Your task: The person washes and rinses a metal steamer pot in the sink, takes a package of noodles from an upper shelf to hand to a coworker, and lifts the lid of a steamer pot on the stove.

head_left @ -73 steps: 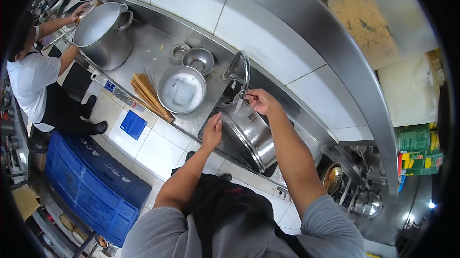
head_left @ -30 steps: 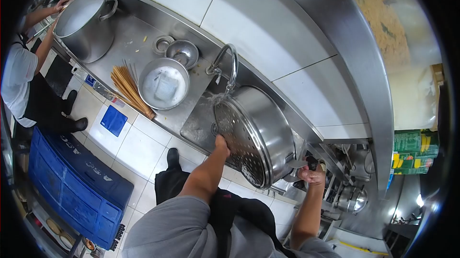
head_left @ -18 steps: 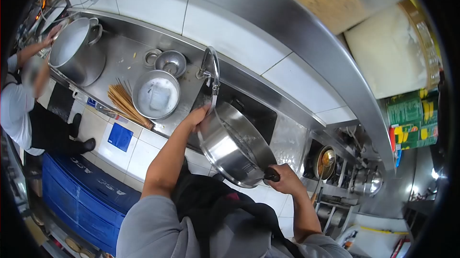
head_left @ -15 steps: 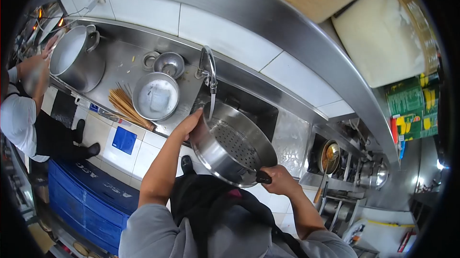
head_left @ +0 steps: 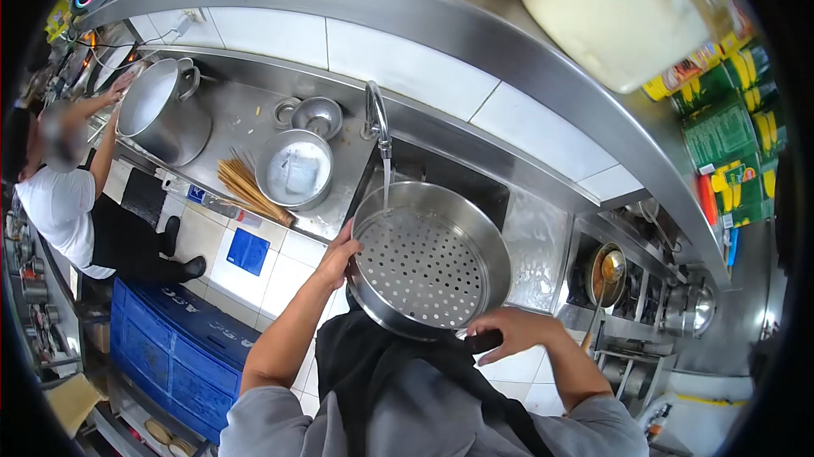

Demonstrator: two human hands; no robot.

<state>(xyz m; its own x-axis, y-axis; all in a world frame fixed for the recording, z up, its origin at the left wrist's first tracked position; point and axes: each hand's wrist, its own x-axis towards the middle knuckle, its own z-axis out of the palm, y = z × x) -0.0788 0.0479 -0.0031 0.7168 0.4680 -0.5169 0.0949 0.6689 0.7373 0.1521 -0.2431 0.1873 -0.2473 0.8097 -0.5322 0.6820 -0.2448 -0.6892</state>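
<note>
Left hand [head_left: 341,259] grasps the left wall of one round, shiny stainless-steel steamer pan [head_left: 420,267], its flat base pierced with many small holes; right hand [head_left: 511,334] has its fingers curved about the pan's one visible dark, stubby handle [head_left: 485,342], though I cannot tell whether they grip it. The pan lies between both hands, water from one curved chrome tap [head_left: 378,114] running into it. Left of the pan are one round metal bowl [head_left: 320,199] of whitish, foamy liquid, two smaller round steel vessels [head_left: 333,111], one bundle of thin tan sticks [head_left: 252,192] and, farthest away, one tall cylindrical metal pot [head_left: 182,135].
</note>
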